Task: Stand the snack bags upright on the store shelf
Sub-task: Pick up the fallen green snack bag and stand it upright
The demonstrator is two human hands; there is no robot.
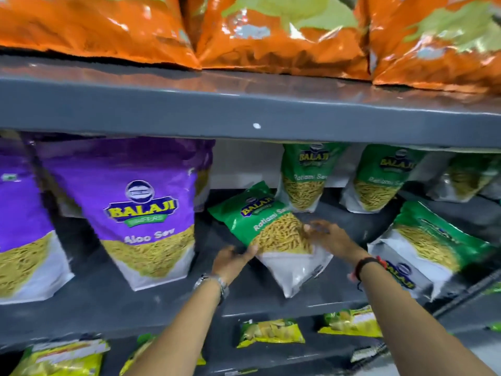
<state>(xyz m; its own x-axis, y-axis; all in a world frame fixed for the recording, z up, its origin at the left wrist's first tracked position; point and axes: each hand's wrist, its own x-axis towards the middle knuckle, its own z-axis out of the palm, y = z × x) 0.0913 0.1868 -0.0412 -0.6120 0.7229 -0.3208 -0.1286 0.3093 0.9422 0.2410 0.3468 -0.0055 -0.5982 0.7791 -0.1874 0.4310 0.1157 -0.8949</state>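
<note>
A green Ratlami Sev bag (267,229) leans tilted to the left on the dark middle shelf (168,302). My left hand (233,260) grips its lower left edge and my right hand (329,236) presses on its right side. Two green bags (305,177) (379,177) stand upright behind it. Another green bag (431,245) lies tilted at the right. Two purple Aloo Sev bags (141,210) (19,226) stand upright at the left.
Orange snack bags (284,33) fill the shelf above, whose grey front edge (244,112) overhangs the bags. Yellow-green packets (271,332) lie on the shelf below. A gap of bare shelf separates the purple bags from the held bag.
</note>
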